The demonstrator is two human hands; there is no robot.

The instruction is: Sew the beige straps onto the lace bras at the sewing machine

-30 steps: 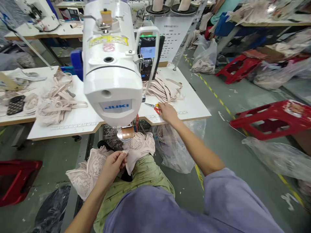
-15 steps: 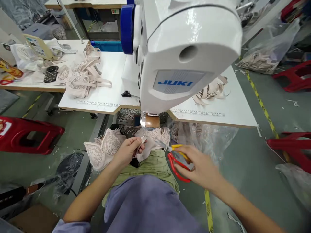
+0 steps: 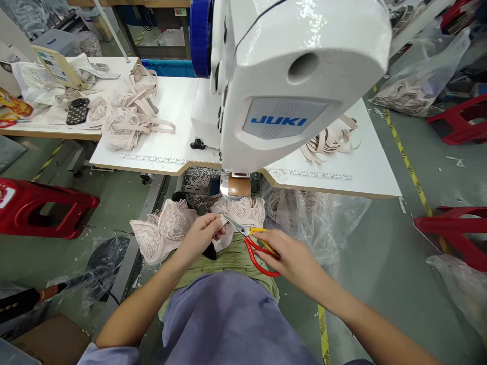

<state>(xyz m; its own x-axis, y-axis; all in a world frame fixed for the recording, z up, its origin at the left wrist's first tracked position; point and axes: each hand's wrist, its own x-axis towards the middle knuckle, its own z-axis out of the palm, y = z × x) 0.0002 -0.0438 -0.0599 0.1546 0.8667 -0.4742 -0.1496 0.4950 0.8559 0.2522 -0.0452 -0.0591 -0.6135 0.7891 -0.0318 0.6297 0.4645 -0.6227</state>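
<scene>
1. Bright, fairly even, cool-white light falls from above.
2. White glare streaks the glossy top of the sewing machine (image 3: 300, 86); the plastic bag (image 3: 337, 218) below glints.
3. Dimmer shade lies beneath the white table (image 3: 173, 101).
4. The scissors (image 3: 247, 232) look reasonably crisp; the right-hand stool (image 3: 433, 224) looks softer.
5. Wide-angle distortion stretches things near the edges.

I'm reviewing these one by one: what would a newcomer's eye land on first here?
Probably the big white JUKI sewing machine head, which fills the upper middle of the view. Below it, the scissors stand out with their red and yellow handles, held in the right hand, tips close to the pale fabric pinched in the left hand.
</scene>
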